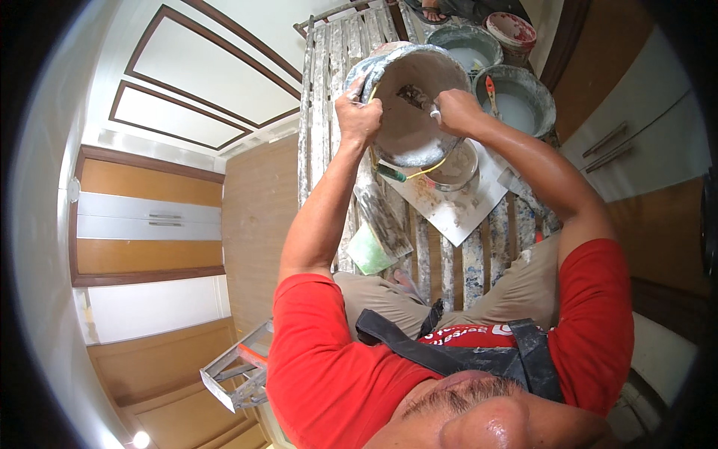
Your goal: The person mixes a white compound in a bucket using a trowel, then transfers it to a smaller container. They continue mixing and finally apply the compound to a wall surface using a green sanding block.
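A large plaster-crusted bucket (407,146) is tilted toward me, its mouth facing my chest and its inside coated pale. At its left rim, my left hand (359,116) is closed on the edge. My right hand (455,112) reaches into the mouth from the right, closed round a tool with a white handle (435,113); the tool's kind cannot be made out. Just left of that hand a dark, rough patch (411,96) shows inside. The bucket's yellow wire handle hangs in front with a green grip (391,173). Behind it, a smaller round tub (458,170) stands on a stained white board (465,215).
Right of the bucket stands a tub of cloudy water (516,108) holding a red-handled brush (491,90). Another water tub (467,49) and a red-stained pail (511,34) stand beyond. A person's foot (432,11) shows at the top. Slatted planks (321,112) form the platform; left below is a stepladder (238,370).
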### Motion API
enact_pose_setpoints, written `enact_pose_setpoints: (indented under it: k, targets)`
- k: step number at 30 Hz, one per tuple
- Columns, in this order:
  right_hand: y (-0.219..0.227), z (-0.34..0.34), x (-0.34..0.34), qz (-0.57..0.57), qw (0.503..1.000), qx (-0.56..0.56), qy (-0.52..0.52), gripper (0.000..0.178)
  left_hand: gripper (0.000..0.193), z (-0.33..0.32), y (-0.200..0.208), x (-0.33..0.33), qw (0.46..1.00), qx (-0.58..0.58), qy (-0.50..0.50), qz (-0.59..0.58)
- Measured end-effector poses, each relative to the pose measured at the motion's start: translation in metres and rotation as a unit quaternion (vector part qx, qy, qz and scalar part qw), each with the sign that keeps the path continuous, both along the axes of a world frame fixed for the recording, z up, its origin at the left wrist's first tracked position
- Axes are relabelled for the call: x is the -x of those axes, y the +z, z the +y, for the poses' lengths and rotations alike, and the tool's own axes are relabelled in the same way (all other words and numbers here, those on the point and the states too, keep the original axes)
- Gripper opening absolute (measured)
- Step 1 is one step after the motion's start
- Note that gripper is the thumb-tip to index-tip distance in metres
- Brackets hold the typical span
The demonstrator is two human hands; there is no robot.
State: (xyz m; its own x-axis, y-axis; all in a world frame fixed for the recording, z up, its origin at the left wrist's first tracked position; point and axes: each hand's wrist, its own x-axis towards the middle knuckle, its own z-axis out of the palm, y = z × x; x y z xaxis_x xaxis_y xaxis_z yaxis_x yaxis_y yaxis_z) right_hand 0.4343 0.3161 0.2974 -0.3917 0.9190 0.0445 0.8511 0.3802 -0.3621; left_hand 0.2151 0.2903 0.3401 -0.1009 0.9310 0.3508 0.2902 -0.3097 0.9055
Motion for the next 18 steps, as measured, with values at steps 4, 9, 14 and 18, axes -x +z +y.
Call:
enact_pose_setpoints:
  k: [4,9,14,18]
  targets:
    - [-0.005,-0.001,-0.002,0.066,0.998,0.011,-0.009,0.024,0.045,-0.002,0.014,0.002,0.999,-0.023,-0.013,-0.024]
    - [-0.018,0.006,-0.001,0.171,0.985,0.024,-0.012,0.027,0.047,-0.008,0.024,-0.004,0.999,-0.043,-0.007,0.015]
    - [-0.031,0.008,-0.008,0.305,0.946,0.107,-0.032,0.036,0.046,-0.007,0.027,-0.005,0.999,-0.041,-0.015,0.017]
    - [-0.03,0.003,-0.001,0.349,0.901,0.253,-0.053,0.038,0.046,-0.001,0.02,0.0,0.997,-0.069,-0.015,0.018]
